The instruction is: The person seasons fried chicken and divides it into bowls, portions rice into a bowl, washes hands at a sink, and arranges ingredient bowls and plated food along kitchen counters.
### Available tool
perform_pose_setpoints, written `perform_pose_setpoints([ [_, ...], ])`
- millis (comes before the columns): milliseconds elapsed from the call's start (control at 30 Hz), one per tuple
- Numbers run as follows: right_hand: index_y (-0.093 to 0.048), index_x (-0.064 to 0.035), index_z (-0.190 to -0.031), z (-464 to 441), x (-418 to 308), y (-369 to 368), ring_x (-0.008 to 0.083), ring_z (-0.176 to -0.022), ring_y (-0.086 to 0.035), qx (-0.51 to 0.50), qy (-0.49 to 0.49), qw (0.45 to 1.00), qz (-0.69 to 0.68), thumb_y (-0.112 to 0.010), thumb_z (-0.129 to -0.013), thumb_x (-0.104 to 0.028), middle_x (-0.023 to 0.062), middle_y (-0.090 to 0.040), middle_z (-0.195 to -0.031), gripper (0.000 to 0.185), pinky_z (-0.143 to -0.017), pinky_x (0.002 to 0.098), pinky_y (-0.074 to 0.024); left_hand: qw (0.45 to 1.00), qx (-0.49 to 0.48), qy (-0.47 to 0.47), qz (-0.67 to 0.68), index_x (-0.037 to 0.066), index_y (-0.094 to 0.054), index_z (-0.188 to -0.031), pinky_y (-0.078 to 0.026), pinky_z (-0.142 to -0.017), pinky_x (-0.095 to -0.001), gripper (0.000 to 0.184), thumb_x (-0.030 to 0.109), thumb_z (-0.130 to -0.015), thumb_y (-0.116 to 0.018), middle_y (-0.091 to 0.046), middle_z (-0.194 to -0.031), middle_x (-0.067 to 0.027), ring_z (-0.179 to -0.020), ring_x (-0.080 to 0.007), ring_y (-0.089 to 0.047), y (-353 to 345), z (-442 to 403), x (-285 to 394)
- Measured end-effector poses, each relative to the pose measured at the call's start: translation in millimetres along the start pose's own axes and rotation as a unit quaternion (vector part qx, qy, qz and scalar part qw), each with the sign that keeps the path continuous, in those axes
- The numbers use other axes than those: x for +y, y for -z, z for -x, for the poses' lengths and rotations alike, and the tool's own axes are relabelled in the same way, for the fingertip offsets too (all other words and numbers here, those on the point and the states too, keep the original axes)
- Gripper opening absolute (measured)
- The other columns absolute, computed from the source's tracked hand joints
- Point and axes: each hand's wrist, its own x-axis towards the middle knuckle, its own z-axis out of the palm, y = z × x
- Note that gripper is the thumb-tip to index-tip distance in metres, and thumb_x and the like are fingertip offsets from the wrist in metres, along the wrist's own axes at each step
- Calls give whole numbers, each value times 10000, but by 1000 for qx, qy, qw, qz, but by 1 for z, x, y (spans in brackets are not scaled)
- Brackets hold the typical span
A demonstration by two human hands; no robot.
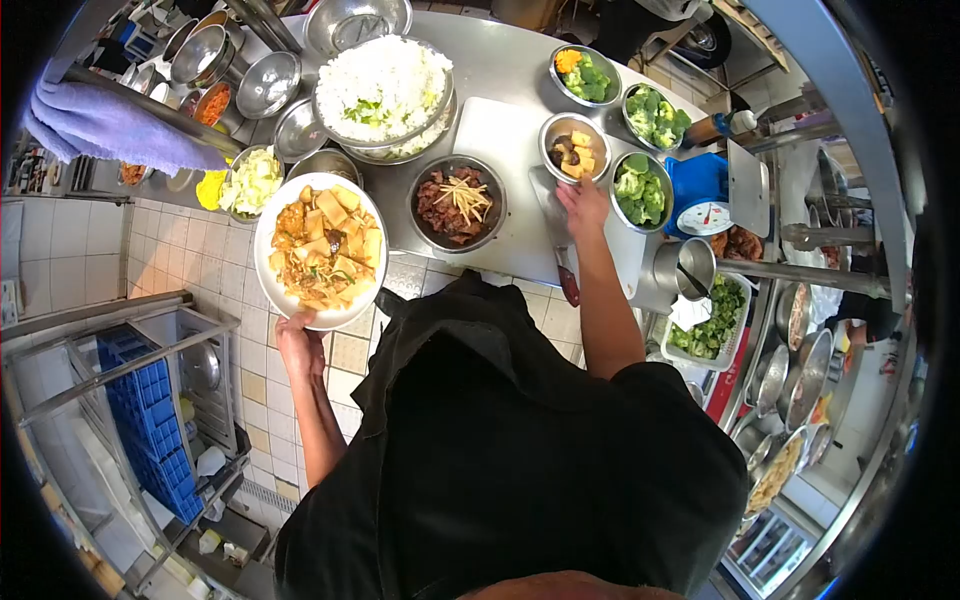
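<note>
My left hand grips the near rim of a white plate, held out over the tiled floor left of the counter. The plate is heaped with sliced tofu in brown sauce. My right hand reaches forward, its fingers closed at the near rim of a small metal bowl of tofu pieces and dark mushrooms. Beside that hand a cleaver lies on the white cutting board, its brown handle towards me. Between my hands stands a metal bowl of dark meat with ginger strips.
A large bowl of white chopped vegetable stands at the back left. Several bowls of broccoli line the right, near a blue scale. A purple towel hangs over a rail. Blue crates sit at lower left.
</note>
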Motion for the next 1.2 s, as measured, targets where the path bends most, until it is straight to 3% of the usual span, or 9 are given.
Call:
perform_pose_setpoints([
  [167,-491,14,-997,67,23,11,220,-616,-621,-195,-101,934,282,-562,-913,-319,123,-561,-824,350,-555,336,-543,1000,25,-13,3,-86,-492,-1117,-576,-730,-445,393,-5,-733,-469,-608,-1061,-193,-840,-299,-657,10,-2,-2],
  [300,-448,2,-1048,124,56,-31,260,-653,-647,-274,-115,932,210,-550,-892,-215,139,-572,-876,286,-535,349,-563,999,30,-15,29,-76,-511,-1087,-589,-680,-405,374,-32,-719,-461,-629,-997,-180,-781,-273,-662,10,6,6],
  [700,-516,66,-1054,81,2,-37,238,-679,-653,-163,7,930,329,-563,-889,-203,174,-624,-825,319,-591,357,-581,995,69,-23,67,-62,-550,-1039,-591,-586,-362,372,-35,-680,-457,-647,-935,-150,-690,-241,-663,91,-11,14],
  [833,-594,35,-776,93,-41,-56,206,-481,-612,-62,73,774,626,-619,-859,-378,112,-561,-546,422,-499,298,-529,993,88,-28,78,-63,-552,-1037,-565,-636,-338,361,-32,-686,-471,-645,-958,-151,-741,-234,-657,126,-18,31],
  [900,-587,-22,-690,91,-57,-89,153,-442,-563,-141,256,697,655,-604,-862,-407,57,-547,-543,422,-431,274,-451,992,93,-33,80,-61,-549,-1056,-547,-682,-335,372,-33,-692,-481,-647,-967,-146,-777,-235,-653,158,-28,32],
  [1000,-566,-25,-707,94,-62,-205,102,-406,-446,-157,228,831,482,-632,-867,-294,21,-496,-513,320,-390,257,-340,989,104,-57,90,-59,-547,-1069,-534,-747,-361,376,-31,-698,-496,-646,-988,-143,-813,-246,-643,179,-35,50],
  [1133,-568,-55,-743,-15,-40,-329,107,-488,-495,-231,216,820,477,-593,-879,-359,19,-524,-582,334,-462,262,-388,987,131,-55,72,-56,-496,-1170,-496,-878,-404,499,15,-678,-525,-595,-1117,-153,-992,-270,-604,196,-49,63],
  [1167,-584,-44,-745,-37,-36,-354,105,-506,-508,-247,240,784,517,-605,-867,-388,40,-548,-596,365,-473,273,-396,986,143,-38,82,-54,-493,-1172,-477,-905,-408,499,16,-679,-528,-585,-1129,-156,-1013,-269,-592,190,-46,71],
  [1200,-590,-37,-736,-105,-24,-361,111,-510,-512,-305,404,635,584,-608,-861,-400,53,-559,-605,384,-474,274,-395,981,161,-52,95,-48,-510,-1128,-482,-886,-411,461,23,-674,-532,-583,-1108,-156,-988,-269,-594,189,-46,70],
])
